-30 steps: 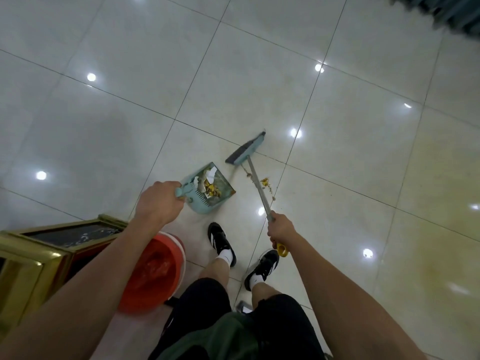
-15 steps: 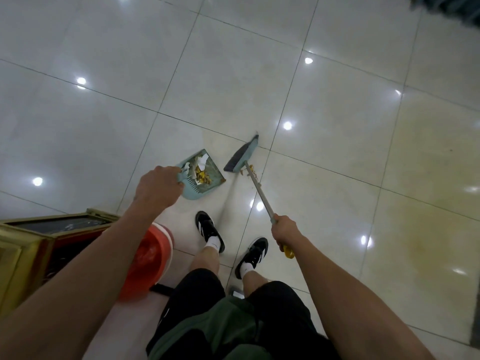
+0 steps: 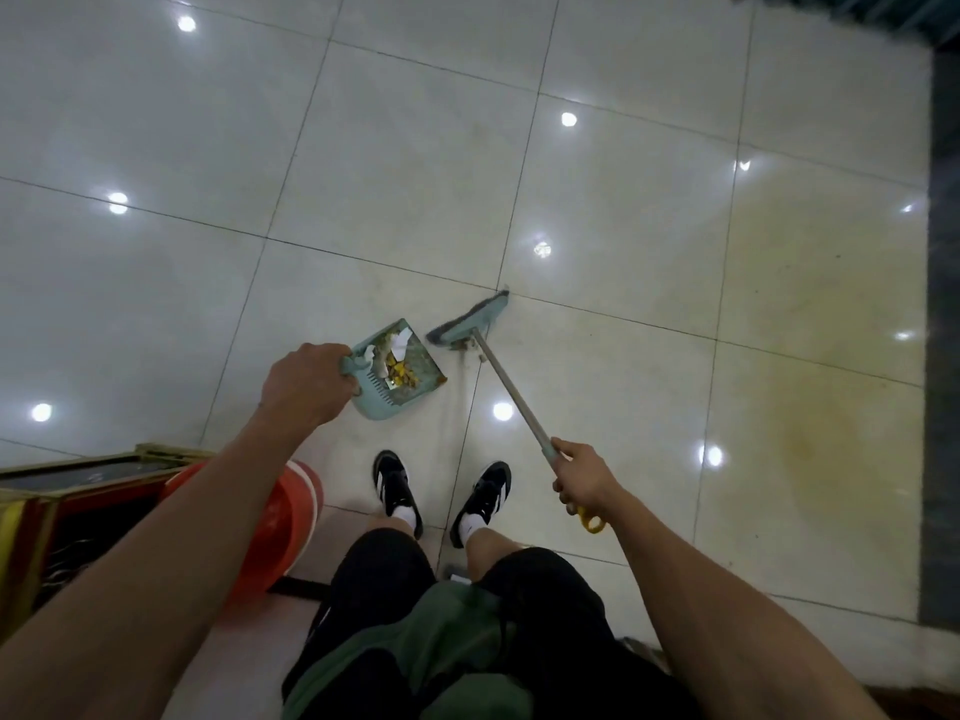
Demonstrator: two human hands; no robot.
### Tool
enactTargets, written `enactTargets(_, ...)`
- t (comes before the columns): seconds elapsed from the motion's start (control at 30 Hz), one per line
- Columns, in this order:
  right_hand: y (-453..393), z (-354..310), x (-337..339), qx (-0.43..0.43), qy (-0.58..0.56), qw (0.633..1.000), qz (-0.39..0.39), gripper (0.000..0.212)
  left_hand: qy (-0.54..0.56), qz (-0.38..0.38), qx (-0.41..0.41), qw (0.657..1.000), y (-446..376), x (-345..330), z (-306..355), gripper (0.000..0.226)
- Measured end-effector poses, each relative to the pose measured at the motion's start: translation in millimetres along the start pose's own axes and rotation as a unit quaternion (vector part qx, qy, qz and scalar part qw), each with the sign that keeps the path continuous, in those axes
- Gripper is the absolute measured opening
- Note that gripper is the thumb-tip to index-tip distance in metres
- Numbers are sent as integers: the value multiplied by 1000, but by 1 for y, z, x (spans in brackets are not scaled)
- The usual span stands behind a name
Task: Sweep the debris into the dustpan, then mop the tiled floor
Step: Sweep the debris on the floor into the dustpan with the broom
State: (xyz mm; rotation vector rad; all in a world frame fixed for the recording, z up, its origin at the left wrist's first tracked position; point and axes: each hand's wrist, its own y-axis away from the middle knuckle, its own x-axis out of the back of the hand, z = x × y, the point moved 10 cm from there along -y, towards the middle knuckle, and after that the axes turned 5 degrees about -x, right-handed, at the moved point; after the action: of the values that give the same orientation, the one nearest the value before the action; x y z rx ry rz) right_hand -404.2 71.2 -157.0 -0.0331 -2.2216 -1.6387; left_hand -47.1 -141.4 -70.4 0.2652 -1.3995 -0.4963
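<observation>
My left hand point(image 3: 306, 386) grips the handle of a light blue dustpan point(image 3: 396, 370), which holds yellow scraps and white paper bits. My right hand point(image 3: 582, 478) is closed around the grey shaft of a short broom, near its yellow end loop point(image 3: 592, 523). The broom's blue head point(image 3: 467, 322) rests on the glossy tiled floor point(image 3: 395, 174) just right of the dustpan's mouth, a small gap between them. A little brown debris point(image 3: 470, 349) lies under the broom head by the shaft.
An orange bucket point(image 3: 280, 522) stands at my left leg, beside a gold-framed stand point(image 3: 78, 480). My two black shoes point(image 3: 397, 491) are planted just behind the dustpan. A dark strip of wall base point(image 3: 943, 356) runs along the right edge. A yellowish stain point(image 3: 789, 397) marks the right tiles.
The broom head has swung from beyond the dustpan to its right side. The loose debris beside the shaft is mostly gone. My view has shifted right, showing the dark wall strip.
</observation>
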Motion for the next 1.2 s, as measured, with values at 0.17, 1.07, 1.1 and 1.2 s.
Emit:
enactTargets(0.17,18,-2,8,63,31,996,60,43,-17,-15,-40,999,-5,-2,15,13)
enactTargets(1.07,5,-53,-69,-3,227,972,57,36,23,-19,-38,999,-11,-11,-20,8)
enactTargets(1.1,7,-54,-75,-3,227,973,47,34,22,-14,-38,999,-8,-13,-22,8)
enactTargets(1.2,13,-56,-90,1,212,977,21,24,22,-16,-36,999,-5,-16,-22,11)
